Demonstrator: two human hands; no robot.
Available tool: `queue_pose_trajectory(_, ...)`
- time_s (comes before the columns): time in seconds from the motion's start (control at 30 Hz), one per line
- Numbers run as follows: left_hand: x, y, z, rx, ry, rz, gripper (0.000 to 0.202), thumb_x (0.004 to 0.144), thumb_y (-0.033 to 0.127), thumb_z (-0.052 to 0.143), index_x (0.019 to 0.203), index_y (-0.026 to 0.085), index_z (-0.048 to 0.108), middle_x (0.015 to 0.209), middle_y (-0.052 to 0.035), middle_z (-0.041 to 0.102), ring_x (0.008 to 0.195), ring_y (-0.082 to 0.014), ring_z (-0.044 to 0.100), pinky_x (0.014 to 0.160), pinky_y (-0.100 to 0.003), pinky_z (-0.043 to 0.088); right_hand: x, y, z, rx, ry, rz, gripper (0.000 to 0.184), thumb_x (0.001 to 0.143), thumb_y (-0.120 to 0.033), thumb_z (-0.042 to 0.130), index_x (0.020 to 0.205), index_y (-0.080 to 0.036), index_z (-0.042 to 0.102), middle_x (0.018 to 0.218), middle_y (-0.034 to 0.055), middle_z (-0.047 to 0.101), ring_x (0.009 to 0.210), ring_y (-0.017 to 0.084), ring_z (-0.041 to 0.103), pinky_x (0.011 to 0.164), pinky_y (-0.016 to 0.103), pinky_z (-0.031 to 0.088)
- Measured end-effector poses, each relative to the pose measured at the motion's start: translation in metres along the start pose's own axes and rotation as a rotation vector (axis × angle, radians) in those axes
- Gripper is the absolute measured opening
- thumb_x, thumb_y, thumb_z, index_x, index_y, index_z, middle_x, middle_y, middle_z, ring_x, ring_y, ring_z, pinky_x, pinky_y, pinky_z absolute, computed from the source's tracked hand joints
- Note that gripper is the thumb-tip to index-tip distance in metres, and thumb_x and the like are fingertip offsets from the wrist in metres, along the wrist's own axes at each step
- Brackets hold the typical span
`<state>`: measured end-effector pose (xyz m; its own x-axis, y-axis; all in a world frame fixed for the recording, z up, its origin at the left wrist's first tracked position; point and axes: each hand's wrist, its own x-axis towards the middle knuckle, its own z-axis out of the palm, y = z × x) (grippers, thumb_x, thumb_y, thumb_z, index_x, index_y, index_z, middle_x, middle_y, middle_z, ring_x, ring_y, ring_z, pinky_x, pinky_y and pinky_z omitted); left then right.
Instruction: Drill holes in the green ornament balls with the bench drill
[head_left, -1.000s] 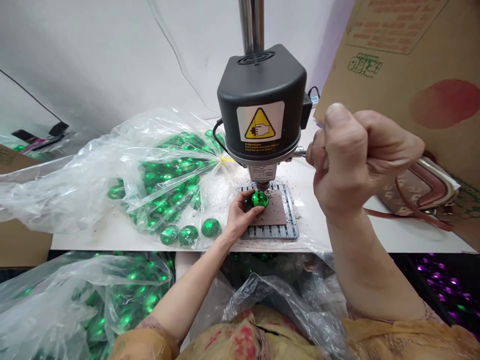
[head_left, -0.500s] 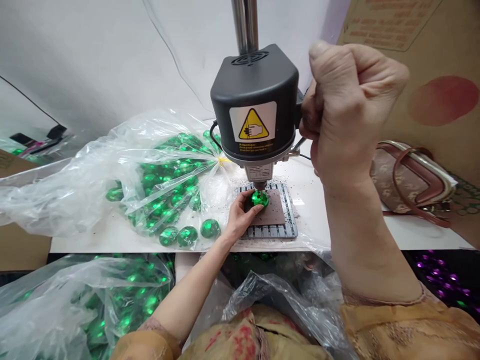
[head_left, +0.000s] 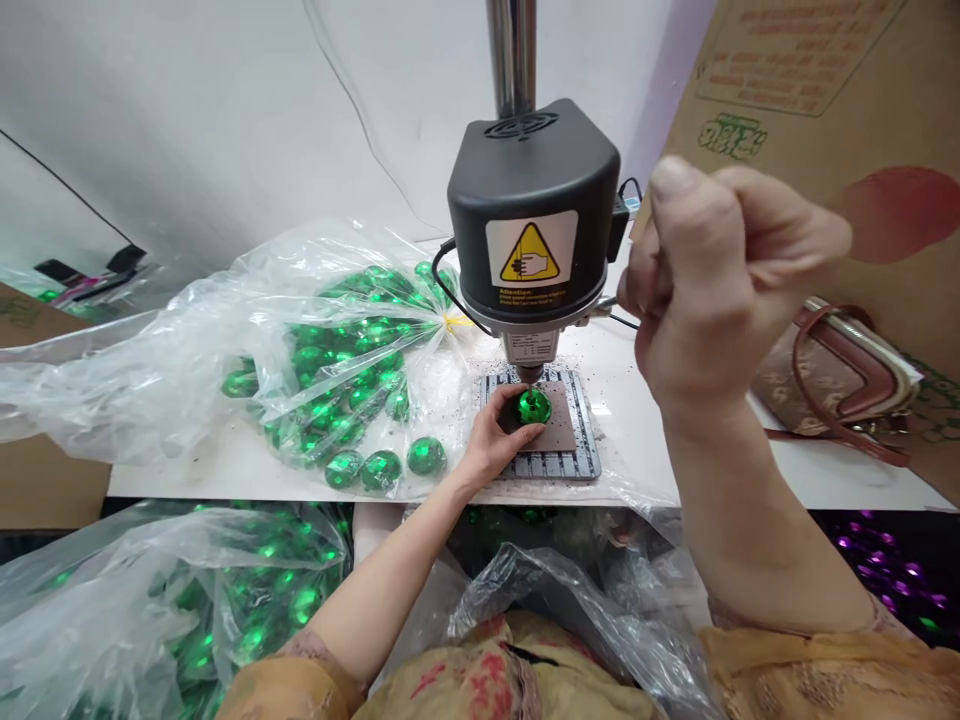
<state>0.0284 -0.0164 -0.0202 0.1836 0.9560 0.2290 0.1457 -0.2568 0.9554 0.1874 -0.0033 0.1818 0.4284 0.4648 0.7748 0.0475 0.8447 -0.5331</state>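
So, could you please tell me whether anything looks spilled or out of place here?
Yes. Dark specks are scattered across the white table around the slotted plate under the machine, like uncleared debris. A handbag also lies at the right, beside a cardboard box, which seems unusual on a work surface.

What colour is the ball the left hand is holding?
The faceted ball is shiny green, seen best in the head view.
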Motion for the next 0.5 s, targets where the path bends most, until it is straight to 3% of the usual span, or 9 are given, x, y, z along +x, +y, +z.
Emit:
queue_pose_trajectory(0.1,0.000,-0.002,0.000,-0.023,-0.013,-0.007,0.056,0.072,0.034,0.082,0.120,0.020,0.058,0.118,-0.0083,0.064,0.112,-0.0249,0.060,0.102,-0.042,0.046,-0.020,-0.004,-0.004,-0.042,0.074,-0.049,0.048,0.082,-0.019,0.060,0.047,-0.018,0.027,0.043,-0.0058,0.023,0.039,0.003,0.029,0.045,0.028,0.016)
queue_pose_trajectory(0.23,0.000,-0.003,-0.001,-0.028,-0.015,0.006,0.055,0.073,0.034,0.082,0.120,0.020,0.057,0.119,-0.0083,0.064,0.113,-0.0244,0.060,0.101,-0.040,0.046,-0.037,0.000,-0.011,-0.064,0.072,-0.104,0.051,0.083,-0.020,0.057,0.048,-0.017,0.021,0.042,-0.0055,0.025,0.039,0.003,0.026,0.044,0.029,0.015)
queue_pose_trajectory(0.4,-0.001,-0.003,-0.001,-0.020,-0.020,0.014,0.054,0.075,0.033,0.080,0.121,0.021,0.056,0.119,-0.0081,0.063,0.113,-0.0240,0.060,0.101,-0.039,0.046,-0.041,0.009,-0.026,-0.085,-0.083,-0.022,0.056,0.085,-0.035,0.056,0.046,-0.019,0.020,0.043,-0.0050,0.022,0.041,0.005,0.025,0.044,0.031,0.018)
queue_pose_trajectory(0.5,-0.001,-0.001,-0.001,-0.017,-0.017,0.022,0.053,0.075,0.034,0.081,0.120,0.021,0.056,0.118,-0.0078,0.064,0.111,-0.0236,0.061,0.100,-0.039,0.047,-0.043,0.012,-0.032,-0.151,-0.138,-0.046,0.058,0.087,-0.040,0.052,0.047,-0.020,0.015,0.043,-0.0050,0.019,0.040,0.006,0.022,0.045,0.032,0.019)
